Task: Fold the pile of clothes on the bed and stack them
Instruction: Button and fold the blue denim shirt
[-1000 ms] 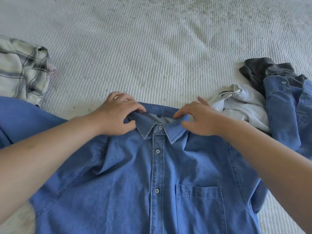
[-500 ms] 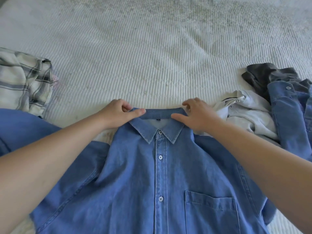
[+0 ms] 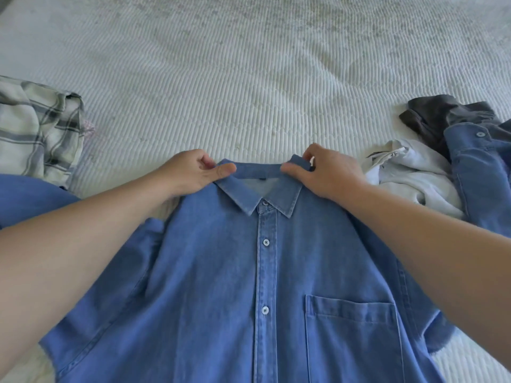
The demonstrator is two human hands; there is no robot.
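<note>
STEP: square denim shirt [image 3: 221,272] collar [image 3: 260,172] | LEFT hand [image 3: 193,175]: pinching collar | RIGHT hand [image 3: 329,172]: pinching collar | METHOD: tension evenly, keep placket centred before folding.

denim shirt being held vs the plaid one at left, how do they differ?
The denim shirt is plain blue; the plaid shirt is pale with grey checks. The denim shirt lies spread flat, front up and buttoned, while the plaid shirt sits bunched. Both hands pinch the denim shirt's collar; nothing touches the plaid shirt. Both lie on the bed.
</note>
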